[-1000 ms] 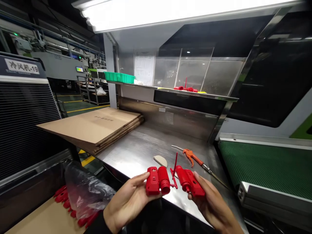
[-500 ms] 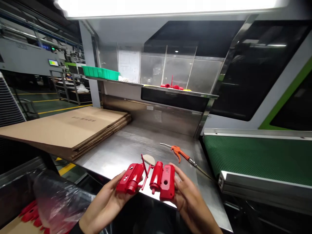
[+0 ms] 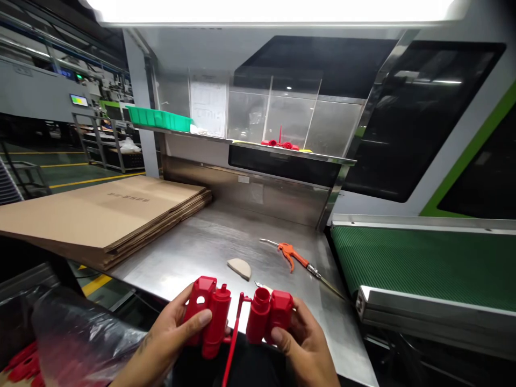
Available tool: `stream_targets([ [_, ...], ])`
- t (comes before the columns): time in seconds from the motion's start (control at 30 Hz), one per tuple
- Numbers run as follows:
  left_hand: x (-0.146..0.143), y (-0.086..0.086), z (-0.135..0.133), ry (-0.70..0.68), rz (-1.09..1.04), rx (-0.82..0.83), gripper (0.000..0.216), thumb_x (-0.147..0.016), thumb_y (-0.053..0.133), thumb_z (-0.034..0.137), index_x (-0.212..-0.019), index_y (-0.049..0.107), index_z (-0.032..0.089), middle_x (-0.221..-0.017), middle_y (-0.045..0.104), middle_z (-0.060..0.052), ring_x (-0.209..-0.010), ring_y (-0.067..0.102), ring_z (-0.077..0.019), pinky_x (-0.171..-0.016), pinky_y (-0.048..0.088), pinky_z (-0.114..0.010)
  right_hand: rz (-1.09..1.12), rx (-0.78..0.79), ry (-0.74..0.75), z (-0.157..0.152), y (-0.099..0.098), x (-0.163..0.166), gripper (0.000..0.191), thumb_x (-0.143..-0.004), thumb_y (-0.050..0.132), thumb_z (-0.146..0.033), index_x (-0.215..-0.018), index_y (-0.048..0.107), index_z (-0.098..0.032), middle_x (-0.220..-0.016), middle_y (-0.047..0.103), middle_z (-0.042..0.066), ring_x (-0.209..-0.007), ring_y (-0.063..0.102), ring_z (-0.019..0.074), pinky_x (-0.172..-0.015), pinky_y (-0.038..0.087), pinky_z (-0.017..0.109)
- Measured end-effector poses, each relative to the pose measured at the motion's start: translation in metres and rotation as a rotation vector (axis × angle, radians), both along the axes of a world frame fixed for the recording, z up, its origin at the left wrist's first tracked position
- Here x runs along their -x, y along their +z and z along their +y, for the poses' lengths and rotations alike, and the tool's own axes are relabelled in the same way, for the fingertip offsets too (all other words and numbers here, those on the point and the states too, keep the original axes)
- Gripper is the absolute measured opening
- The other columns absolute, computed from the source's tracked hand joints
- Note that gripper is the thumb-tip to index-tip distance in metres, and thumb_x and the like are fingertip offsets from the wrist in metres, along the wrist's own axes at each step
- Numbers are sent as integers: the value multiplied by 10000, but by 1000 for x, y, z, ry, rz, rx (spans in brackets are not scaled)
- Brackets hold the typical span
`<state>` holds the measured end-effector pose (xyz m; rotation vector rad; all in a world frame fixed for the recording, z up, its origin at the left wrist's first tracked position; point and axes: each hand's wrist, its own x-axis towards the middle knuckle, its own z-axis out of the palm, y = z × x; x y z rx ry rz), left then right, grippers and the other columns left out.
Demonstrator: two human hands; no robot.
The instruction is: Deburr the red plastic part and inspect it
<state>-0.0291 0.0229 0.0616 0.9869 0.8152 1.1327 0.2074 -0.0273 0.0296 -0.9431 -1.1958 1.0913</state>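
While both halves remain joined by the sprue [image 3: 236, 328], left hand [image 3: 161, 344] and right hand [image 3: 300, 349] each grip a red molded part [image 3: 242, 317]; separation not done.

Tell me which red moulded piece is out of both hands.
The red piece on the upper shelf, standing apart; the red pair is gripped by the left hand and right hand.

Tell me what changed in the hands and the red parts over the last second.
Both hands turned the joined red moulded parts over: the flat faces that showed earlier now face away, the open round ends point up, and the thin runner between them now hangs down. The left hand and right hand kept their hold throughout. The orange air gun, the cardboard stack and the beige piece stayed put.
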Motion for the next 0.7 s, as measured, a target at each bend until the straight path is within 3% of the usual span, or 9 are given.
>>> stream_targets([
  [0.07,-4,0,0,-85,-61,285,425,-798,804,244,-1165,642,104,-798,727,-83,-654,695,-217,-597,620,-307,-355,-325,-127,3,-5,-14,169,-972,569,-274,-1117,645,-312,-1212,673,22,-1158,595,250,-983,444,396],
  [0.13,-6,-5,0,-117,-172,579,348,-806,788,190,-1082,662,20,-779,726,-131,-584,683,-195,-523,602,-272,-645,-639,-286,5,-10,-35,294,-975,485,-139,-1072,666,-349,-1239,666,-8,-1203,562,239,-1029,395,427],
  [0.17,-8,-9,-1,-118,-226,673,312,-802,784,157,-1042,668,-3,-793,733,-159,-580,692,-193,-522,602,-260,-704,-651,-376,6,-14,-47,312,-968,489,-131,-1097,660,-357,-1256,657,-8,-1221,550,240,-1052,378,439],
  [0.23,-12,-17,-3,-101,-284,707,290,-801,780,137,-1025,667,-10,-815,746,-192,-585,707,-206,-533,609,-269,-675,-365,-569,9,-23,-76,288,-974,542,-258,-1248,594,-332,-1315,618,35,-1255,528,258,-1087,364,461],
  [0.33,-22,-23,-6,-38,-227,551,352,-789,806,184,-1064,645,35,-826,759,-175,-666,734,-257,-558,626,-319,-592,100,-634,14,-42,-118,581,-951,537,-531,-1412,473,-183,-1362,579,142,-1272,529,312,-1087,395,498],
  [0.43,-37,-24,-7,-39,-168,429,441,-761,835,250,-1115,617,100,-822,763,-128,-721,748,-289,-555,624,-322,-646,174,-596,13,-56,-145,681,-886,562,-634,-1329,585,-119,-1322,605,184,-1262,534,366,-1108,361,529],
  [0.53,-57,-28,-5,-90,-156,332,482,-782,814,334,-1143,587,110,-742,750,-108,-599,712,-251,-458,566,-276,-729,175,-674,-1,-60,-143,731,-808,620,-677,-1313,616,-148,-1352,571,198,-1285,472,429,-1104,314,588],
  [0.63,-82,-33,-10,-92,-219,258,501,-812,790,359,-1196,557,137,-804,755,-88,-646,705,-217,-533,577,-260,-567,145,-608,-23,-61,-104,624,-793,641,-678,-1215,655,-218,-1107,678,146,-893,649,308,-743,524,400],
  [0.7,-98,-35,-17,-102,-266,238,511,-809,798,366,-1213,561,162,-944,761,-88,-781,725,-219,-650,589,-250,-252,187,-424,-36,-63,-68,525,-752,694,-683,-1065,667,-263,-874,698,63,-609,604,190,-530,436,272],
])
